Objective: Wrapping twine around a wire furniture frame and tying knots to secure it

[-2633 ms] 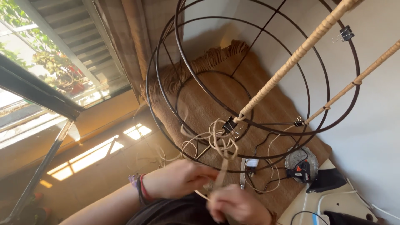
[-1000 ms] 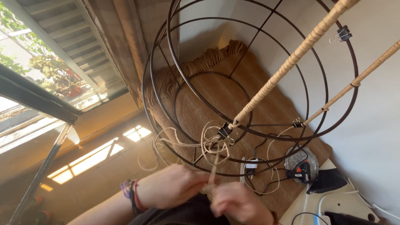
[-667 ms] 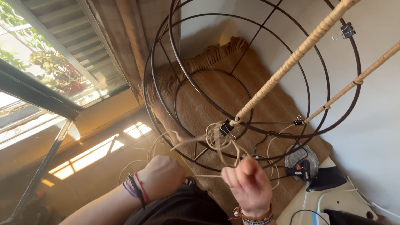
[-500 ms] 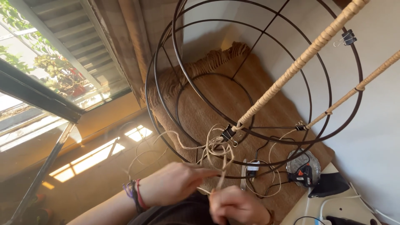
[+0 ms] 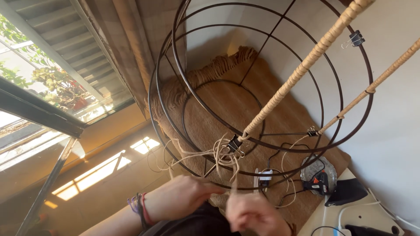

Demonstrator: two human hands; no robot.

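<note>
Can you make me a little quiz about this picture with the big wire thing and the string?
1. True or false: the twine hangs in a loose tangle by the black clip.
2. Which is wrapped in cord: A the slanted rod, B the whole wire frame, C the rug?
3. Which hand wears wristbands?

Key: 1 true. 2 A. 3 The left hand; the right hand looks blurred.

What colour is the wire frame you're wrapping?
Dark brown, nearly black wire frame; head view shows it best.
</note>
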